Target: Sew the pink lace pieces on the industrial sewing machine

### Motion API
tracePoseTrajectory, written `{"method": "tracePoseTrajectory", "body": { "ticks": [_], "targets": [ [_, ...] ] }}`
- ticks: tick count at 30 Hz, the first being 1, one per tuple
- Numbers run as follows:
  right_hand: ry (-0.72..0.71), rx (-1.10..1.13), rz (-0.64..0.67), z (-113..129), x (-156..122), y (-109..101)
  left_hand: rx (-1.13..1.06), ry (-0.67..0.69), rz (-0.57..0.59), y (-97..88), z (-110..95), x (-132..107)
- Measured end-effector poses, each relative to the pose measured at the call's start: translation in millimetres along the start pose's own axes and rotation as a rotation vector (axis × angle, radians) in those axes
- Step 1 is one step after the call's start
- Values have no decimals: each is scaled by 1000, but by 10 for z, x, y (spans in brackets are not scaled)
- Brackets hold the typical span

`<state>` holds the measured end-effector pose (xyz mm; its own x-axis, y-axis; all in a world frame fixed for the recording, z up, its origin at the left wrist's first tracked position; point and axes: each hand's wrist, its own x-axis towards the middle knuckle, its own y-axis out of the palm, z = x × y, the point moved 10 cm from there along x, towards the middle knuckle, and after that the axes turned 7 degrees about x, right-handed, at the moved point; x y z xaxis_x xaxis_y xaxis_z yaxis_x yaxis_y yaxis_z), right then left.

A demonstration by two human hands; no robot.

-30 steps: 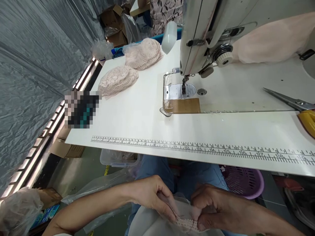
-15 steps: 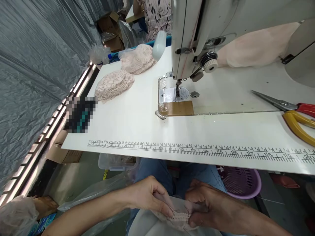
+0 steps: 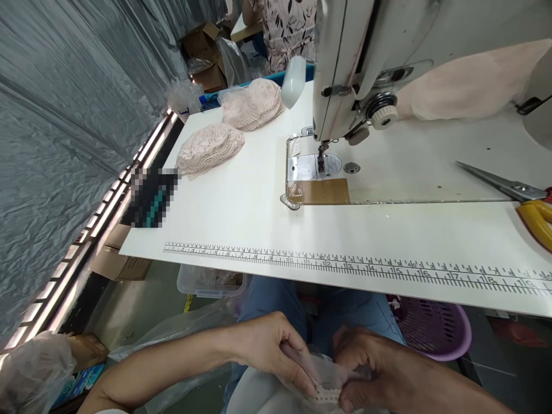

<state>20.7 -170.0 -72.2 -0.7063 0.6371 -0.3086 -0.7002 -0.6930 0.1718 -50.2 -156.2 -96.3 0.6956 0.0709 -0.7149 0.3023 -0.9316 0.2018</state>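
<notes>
My left hand [image 3: 269,348] and my right hand [image 3: 371,368] are low in my lap, below the table's front edge. Both pinch a small pink lace piece [image 3: 325,392] that lies on thin clear plastic over white cloth; the fingers are closed on it. On the white table [image 3: 241,218] above stands a white sewing machine [image 3: 357,63], its needle over the metal plate [image 3: 308,167]. Two piles of pink lace pieces [image 3: 210,146] lie at the table's far left.
Scissors with yellow and red handles [image 3: 524,198] lie at the table's right. A ruler scale [image 3: 353,267] runs along the front edge. A purple basket [image 3: 435,328] and a clear tub [image 3: 207,282] sit under the table. Grey plastic sheeting hangs at left; a person stands at the back.
Both hands stay in my lap and keep working the lace piece between the fingers; it sits slightly lower now. The view has shifted a little.
</notes>
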Motion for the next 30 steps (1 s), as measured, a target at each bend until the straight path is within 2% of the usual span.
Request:
{"method": "tracePoseTrajectory", "body": {
  "ticks": [8, 15, 18, 23, 30],
  "targets": [
    [94, 185, 51, -158, 0, 96, -47, -14, 17, 10, 21, -4],
    [66, 224, 9, -133, 19, 71, -29, 6, 23, -2, 6, -32],
    [63, 212, 8, -142, -9, 42, 25, 47, 23, -27, 6, -50],
    [66, 134, -12, -155, -58, 0, 187, 136, -52, -105, -54, -68],
    [72, 209, -13, -101, -27, 35, 240, 168, -62, -73, -159, -86]
  ]
}}
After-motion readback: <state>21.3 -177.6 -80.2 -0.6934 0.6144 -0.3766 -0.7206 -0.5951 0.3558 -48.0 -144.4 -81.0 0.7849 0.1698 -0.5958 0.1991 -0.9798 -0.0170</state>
